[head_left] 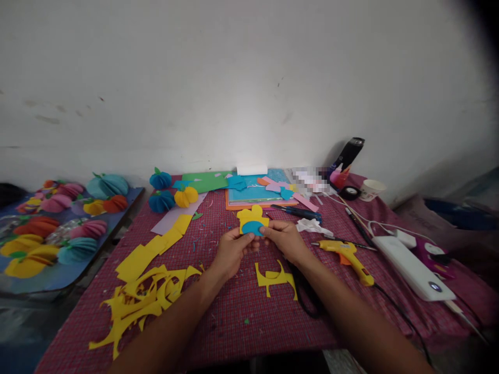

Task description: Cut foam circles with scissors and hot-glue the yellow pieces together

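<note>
Both my hands are closed at the middle of the table, pinching a yellow paper piece (251, 213) with a blue paper oval (252, 228) lying on its near side. My left hand (234, 251) grips the lower left edge, thumb on the oval. Opposite it, my right hand (284, 240) has its thumb on the oval's right edge. The yellow piece has a rounded, cut top edge; its lower part is hidden behind the oval and fingers. Just below my right hand lies a yellow cut-out scrap (276, 279).
Yellow offcuts (146, 296) and yellow sheets (152, 252) lie left. A yellow glue gun (349, 255), a box cutter (298, 212), a white power bank (409, 267) and a paper cup (372, 190) sit right. Paper pumpkins (107, 185) fill a blue side table.
</note>
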A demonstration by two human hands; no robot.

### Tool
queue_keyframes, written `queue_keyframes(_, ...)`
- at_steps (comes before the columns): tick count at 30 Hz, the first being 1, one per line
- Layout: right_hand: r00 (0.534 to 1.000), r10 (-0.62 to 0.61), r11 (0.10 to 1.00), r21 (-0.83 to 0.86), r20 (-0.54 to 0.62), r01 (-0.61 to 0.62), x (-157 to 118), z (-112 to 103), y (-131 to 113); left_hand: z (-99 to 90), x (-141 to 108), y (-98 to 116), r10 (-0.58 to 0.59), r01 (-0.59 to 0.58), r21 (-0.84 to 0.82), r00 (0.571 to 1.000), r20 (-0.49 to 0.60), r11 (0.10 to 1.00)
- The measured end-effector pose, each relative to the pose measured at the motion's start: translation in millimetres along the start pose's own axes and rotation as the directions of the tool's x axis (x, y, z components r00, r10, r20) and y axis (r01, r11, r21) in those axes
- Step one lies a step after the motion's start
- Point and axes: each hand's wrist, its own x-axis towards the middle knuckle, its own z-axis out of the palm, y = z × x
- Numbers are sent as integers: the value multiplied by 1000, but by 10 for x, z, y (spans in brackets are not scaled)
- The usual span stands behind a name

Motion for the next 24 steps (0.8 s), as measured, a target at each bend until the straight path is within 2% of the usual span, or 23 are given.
queue_keyframes(13,1000,-14,1000,8,9,14,1,-13,51,-8,4,-8,-6,6,-3,1000,-3,1000)
queue_keyframes(24,999,-52,996,-77,12,53,4,-23,45,-7,2,-6,1,-1,12,1000,3,1000)
